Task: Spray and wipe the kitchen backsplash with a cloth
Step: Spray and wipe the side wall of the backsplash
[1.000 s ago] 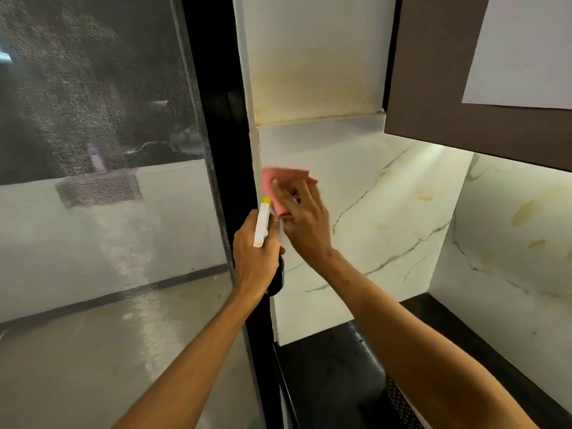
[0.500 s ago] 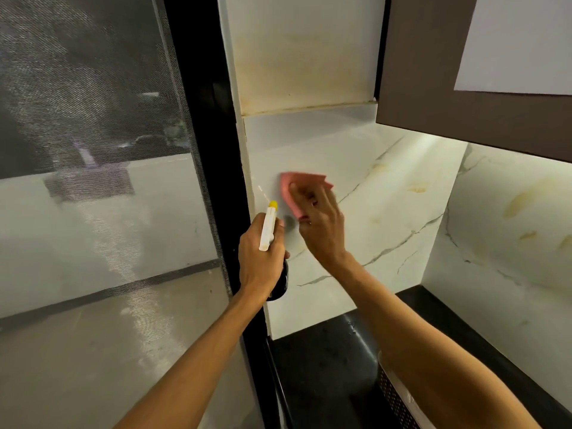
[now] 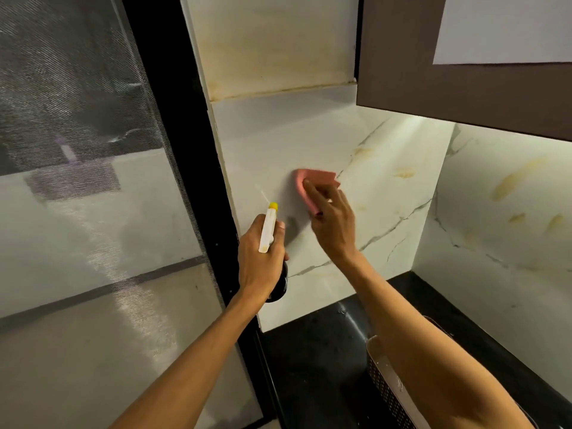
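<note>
Beneath a cabinet (image 3: pixel 433 72) at one o'clock, the right hand (image 3: pixel 332 224) pressed the cloth (image 3: pixel 312 178) flat-fingered against the backsplash (image 3: pixel 309 140), while the left hand (image 3: pixel 260 264), at its eight o'clock, gripped the spray bottle (image 3: pixel 267 230).

The white marble-look backsplash (image 3: pixel 371 144) with grey veins is smooth and glossy, blotched with yellowish stains, while the cream painted wall (image 3: pixel 272 41) above it looks matt and grimy. The folded pink cloth (image 3: pixel 312 178) is soft and matt, and the white plastic spray bottle (image 3: pixel 267 227) has a yellow nozzle and a shiny dark body. The black countertop (image 3: pixel 315 351) is polished and speckled with droplets, the perforated metal basket (image 3: pixel 383 385) gleams, the brown cabinet (image 3: pixel 402 57) is matt, and the grey window screen (image 3: pixel 77 88) is fine woven mesh.
</note>
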